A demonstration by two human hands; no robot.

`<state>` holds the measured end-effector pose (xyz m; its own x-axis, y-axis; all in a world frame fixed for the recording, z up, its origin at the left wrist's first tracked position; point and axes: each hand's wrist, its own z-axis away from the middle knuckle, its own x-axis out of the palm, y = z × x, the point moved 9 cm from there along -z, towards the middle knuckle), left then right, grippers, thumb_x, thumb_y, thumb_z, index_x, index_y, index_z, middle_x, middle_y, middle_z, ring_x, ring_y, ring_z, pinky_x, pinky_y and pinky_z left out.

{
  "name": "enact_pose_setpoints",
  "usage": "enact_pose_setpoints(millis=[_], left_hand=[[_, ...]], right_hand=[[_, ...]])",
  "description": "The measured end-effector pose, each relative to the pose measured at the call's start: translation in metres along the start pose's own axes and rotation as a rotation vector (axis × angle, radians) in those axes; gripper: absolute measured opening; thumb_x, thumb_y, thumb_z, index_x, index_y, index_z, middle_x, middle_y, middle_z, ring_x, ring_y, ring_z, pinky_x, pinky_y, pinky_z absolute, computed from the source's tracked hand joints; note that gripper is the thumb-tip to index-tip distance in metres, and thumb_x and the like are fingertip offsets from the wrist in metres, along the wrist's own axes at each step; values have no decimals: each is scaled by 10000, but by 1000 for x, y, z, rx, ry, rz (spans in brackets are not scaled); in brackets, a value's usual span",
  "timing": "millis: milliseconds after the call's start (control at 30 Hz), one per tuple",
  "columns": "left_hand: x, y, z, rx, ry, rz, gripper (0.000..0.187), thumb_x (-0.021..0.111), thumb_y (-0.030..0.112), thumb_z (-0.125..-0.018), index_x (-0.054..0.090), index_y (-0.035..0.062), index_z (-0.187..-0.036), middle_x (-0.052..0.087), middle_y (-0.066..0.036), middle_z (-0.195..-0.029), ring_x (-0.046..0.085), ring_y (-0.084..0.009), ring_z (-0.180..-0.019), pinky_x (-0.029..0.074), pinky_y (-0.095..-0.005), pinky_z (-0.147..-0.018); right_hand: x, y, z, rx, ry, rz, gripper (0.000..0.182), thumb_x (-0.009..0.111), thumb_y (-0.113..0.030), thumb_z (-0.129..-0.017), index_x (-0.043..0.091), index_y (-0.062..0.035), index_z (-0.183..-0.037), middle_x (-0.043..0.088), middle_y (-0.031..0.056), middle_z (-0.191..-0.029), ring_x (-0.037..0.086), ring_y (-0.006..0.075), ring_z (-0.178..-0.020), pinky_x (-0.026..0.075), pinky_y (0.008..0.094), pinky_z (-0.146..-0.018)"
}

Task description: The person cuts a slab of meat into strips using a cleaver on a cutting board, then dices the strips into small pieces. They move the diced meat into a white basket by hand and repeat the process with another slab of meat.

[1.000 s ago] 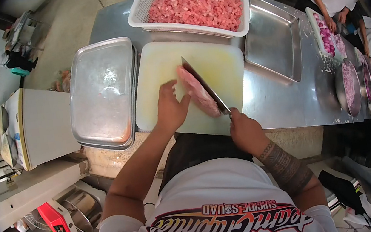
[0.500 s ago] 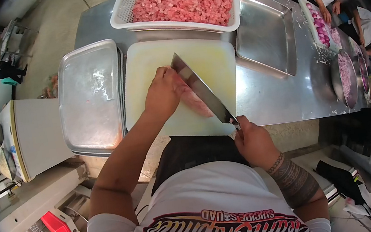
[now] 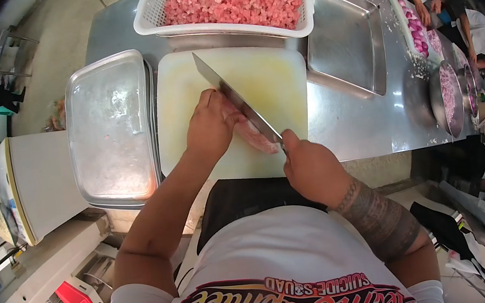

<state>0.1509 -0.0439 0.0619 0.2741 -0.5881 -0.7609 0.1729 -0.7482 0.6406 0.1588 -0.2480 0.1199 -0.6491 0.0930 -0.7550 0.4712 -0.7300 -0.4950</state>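
Note:
On the pale cutting board (image 3: 269, 75) lies a long strip of raw meat (image 3: 256, 136). My left hand (image 3: 210, 122) is closed over the meat's far end, fingers curled on it. My right hand (image 3: 311, 164) grips the handle of a large kitchen knife (image 3: 236, 101). The blade runs diagonally along the right side of the meat, close to my left fingers, its tip reaching toward the far left of the board. Part of the meat is hidden beneath my left hand and the blade.
Beyond the board stands a white perforated basket (image 3: 147, 18) of diced meat (image 3: 233, 1). Stacked metal trays (image 3: 109, 125) lie left; a metal pan (image 3: 343, 36) sits right. Farther right are peeled onions (image 3: 415, 30), a bowl of chopped onion (image 3: 447, 96) and other people at work.
My right hand and the knife have moved forward and to the left, the tip now farther past my left hand. My left hand still holds the meat.

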Motion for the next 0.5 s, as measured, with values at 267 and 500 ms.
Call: enact_pose_setpoints(millis=[267, 500], left_hand=[[9, -7, 4, -36, -39, 0, 611, 877, 159, -815, 545, -24, -1294, 589, -204, -1349, 648, -439, -1154, 584, -494, -899], [7, -5, -1, -38, -53, -26, 579, 861, 144, -827, 553, -11, -1292, 590, -200, -1355, 635, -439, -1181, 577, -505, -917]], right_hand=[[6, -2, 17, 81, -80, 15, 270, 591, -55, -935, 508, 25, -1179, 676, 239, -809, 692, 445, -743, 558, 542, -663], [24, -18, -68, -96, 170, 20, 276, 538, -64, -971, 522, 22, -1232, 686, 203, -810, 708, 399, -733, 568, 523, -658]])
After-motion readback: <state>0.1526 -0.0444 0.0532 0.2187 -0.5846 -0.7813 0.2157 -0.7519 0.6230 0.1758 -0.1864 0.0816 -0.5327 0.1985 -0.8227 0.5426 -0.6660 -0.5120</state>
